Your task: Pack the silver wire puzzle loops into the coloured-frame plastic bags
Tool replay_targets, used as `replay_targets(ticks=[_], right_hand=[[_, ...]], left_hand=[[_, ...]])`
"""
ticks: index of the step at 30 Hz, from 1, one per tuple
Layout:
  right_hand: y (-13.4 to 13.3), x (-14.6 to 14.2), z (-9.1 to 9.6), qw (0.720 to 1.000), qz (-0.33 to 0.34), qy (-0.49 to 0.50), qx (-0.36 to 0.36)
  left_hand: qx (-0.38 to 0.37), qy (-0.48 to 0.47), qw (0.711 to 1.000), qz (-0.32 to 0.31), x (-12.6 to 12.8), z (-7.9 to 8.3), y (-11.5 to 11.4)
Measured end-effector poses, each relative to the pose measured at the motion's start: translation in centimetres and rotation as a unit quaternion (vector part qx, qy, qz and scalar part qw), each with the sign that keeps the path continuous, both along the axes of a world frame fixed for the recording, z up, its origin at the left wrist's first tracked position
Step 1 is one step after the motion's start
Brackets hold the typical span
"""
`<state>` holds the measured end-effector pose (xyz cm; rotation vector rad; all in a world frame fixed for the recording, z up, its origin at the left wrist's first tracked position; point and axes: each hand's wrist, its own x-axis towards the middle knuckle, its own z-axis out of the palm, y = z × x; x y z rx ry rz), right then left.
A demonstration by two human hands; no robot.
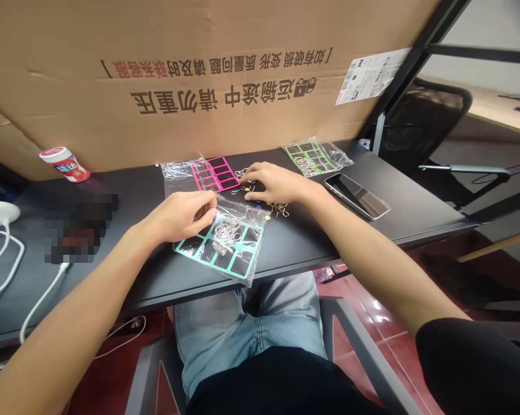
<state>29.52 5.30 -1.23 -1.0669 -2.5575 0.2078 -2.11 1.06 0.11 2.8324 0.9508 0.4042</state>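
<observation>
My left hand [184, 213] pinches the upper left edge of a clear plastic bag [253, 253]. Inside that bag are a teal-framed sheet with dark rectangles [234, 266] and a heap of silvery metal rings [226, 235]. My right hand [271, 183] hovers low over loose metal clips and rings [278, 210] and small yellow and blue bits, with thumb and fingers curved and apart. Nothing shows between them, though the palm side is hidden. Behind both hands lies a pink-framed sheet [225, 174], partly under another clear bag [180, 176].
A bag with a green-framed sheet and metal rings [311, 158] lies at the back right, near a phone [357, 196]. A white-capped bottle [64, 164], a blurred dark object [85, 227] and white cables [41, 294] occupy the left. A cardboard panel [225, 129] stands along the back.
</observation>
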Motion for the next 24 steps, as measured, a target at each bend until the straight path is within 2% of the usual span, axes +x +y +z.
replay_targets(ticks=[3, 13, 19, 24], right_hand=[[0.46, -0.03, -0.41, 0.999, 0.014, -0.031, 0.002], [0.52, -0.08, -0.29, 0.998, -0.036, -0.052, 0.007], [0.08, -0.21, 0.14, 0.998, -0.064, -0.017, 0.021], [0.0, -0.11, 0.27, 0.998, -0.059, 0.031, 0.018]], left_hand=[[0.002, -0.002, 1.0, -0.001, 0.0, 0.01, -0.01], [0.004, -0.002, 1.0, 0.001, 0.08, 0.0, -0.02], [0.004, 0.004, 1.0, -0.001, -0.04, -0.15, 0.07], [0.001, 0.004, 1.0, 0.003, 0.02, -0.01, 0.01]])
